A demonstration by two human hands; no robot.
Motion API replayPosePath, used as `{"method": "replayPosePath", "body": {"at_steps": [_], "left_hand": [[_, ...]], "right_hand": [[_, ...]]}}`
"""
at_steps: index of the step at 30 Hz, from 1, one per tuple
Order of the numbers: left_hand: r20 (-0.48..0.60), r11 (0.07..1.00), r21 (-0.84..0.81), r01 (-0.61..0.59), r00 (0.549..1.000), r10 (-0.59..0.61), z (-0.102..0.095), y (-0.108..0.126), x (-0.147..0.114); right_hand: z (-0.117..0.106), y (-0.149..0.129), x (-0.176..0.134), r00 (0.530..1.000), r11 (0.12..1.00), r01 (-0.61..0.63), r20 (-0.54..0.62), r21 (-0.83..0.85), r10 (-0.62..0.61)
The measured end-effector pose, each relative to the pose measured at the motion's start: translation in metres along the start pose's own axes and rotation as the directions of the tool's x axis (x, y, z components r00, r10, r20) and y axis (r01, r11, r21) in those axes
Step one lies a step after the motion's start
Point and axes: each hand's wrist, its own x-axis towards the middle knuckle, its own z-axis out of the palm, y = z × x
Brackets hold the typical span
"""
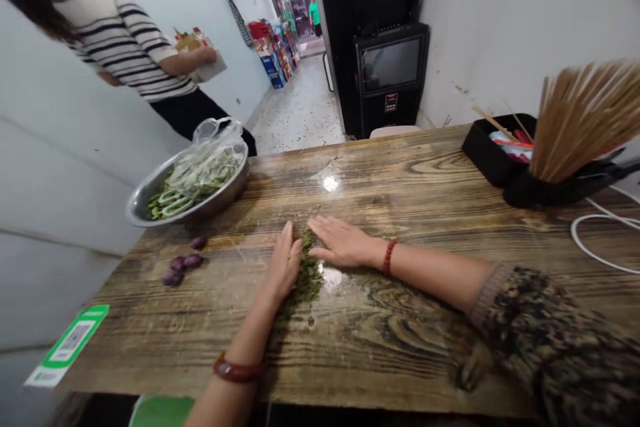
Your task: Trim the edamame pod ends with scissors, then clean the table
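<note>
Small green plant scraps (pixel 311 273) lie in a loose pile on the wooden table (pixel 410 193). Against the pile's left side rests the edge of my left hand (pixel 285 263), its fingers stretched out and the thumb slightly apart. My right hand (pixel 343 243) lies nearly flat at the upper right of the pile, fingers extended and thumb spread. Neither hand grips anything. Left of them sit several dark purple, round fruits or bulbs (pixel 177 263), and behind those a steel basin (pixel 187 217) holds green vegetable pieces and a clear plastic bag (pixel 213 153).
At the right stand a black box (pixel 493 160) and a holder with many thin wooden sticks (pixel 580 120). A white cable (pixel 583 247) curls beside them. A green printed card (pixel 73 340) lies at the left edge. Beyond the table, a person in a striped top (pixel 145 47) holds items.
</note>
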Motion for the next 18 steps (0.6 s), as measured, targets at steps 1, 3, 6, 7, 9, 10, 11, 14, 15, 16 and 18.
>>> {"method": "replayPosePath", "body": {"at_steps": [1, 3, 6, 7, 9, 10, 11, 14, 15, 16, 18], "left_hand": [[0.028, 0.998, -0.056, 0.013, 1.0, -0.012, 0.013, 0.01, -0.004], [0.029, 0.988, -0.153, 0.029, 0.999, -0.025, 0.022, 0.026, -0.012], [-0.078, 0.996, -0.084, -0.035, 0.997, 0.029, -0.012, 0.025, -0.033], [-0.092, 0.997, 0.03, -0.068, 0.993, 0.071, -0.033, 0.017, -0.044], [-0.007, 0.935, 0.339, -0.107, 0.993, 0.116, -0.078, -0.007, -0.071], [0.046, 0.857, 0.498, -0.131, 0.991, 0.125, -0.097, -0.021, -0.086], [0.108, 0.754, 0.634, -0.172, 0.985, 0.134, -0.112, -0.035, -0.099], [0.233, 0.455, 0.832, -0.317, 0.944, 0.232, -0.118, -0.061, -0.124], [0.266, 0.389, 0.85, -0.355, 0.927, 0.266, -0.106, -0.063, -0.125], [0.297, 0.345, 0.854, -0.389, 0.909, 0.291, -0.089, -0.06, -0.122], [0.355, 0.311, 0.837, -0.45, 0.88, 0.316, -0.043, -0.047, -0.109]], "right_hand": [[0.0, -0.011, -0.001, 1.0, 0.999, 0.023, 0.012, 0.045, -0.023], [-0.013, -0.019, -0.014, 0.999, 0.992, 0.043, 0.005, 0.115, -0.043], [-0.051, 0.004, -0.071, 0.994, 0.997, -0.071, -0.085, 0.025, 0.073], [-0.064, 0.016, -0.1, 0.988, 0.99, -0.128, -0.091, -0.057, 0.122], [-0.083, 0.038, -0.161, 0.979, 0.955, -0.201, -0.074, -0.219, 0.189], [-0.088, 0.044, -0.19, 0.976, 0.932, -0.217, -0.066, -0.29, 0.207], [-0.088, 0.047, -0.214, 0.976, 0.909, -0.217, -0.053, -0.356, 0.213], [-0.071, 0.029, -0.243, 0.98, 0.866, -0.191, -0.047, -0.461, 0.191], [-0.061, 0.018, -0.236, 0.983, 0.87, -0.18, -0.044, -0.459, 0.18], [-0.05, 0.006, -0.222, 0.984, 0.882, -0.175, -0.043, -0.437, 0.173], [-0.028, -0.018, -0.18, 0.981, 0.92, -0.192, -0.03, -0.342, 0.194]]}}
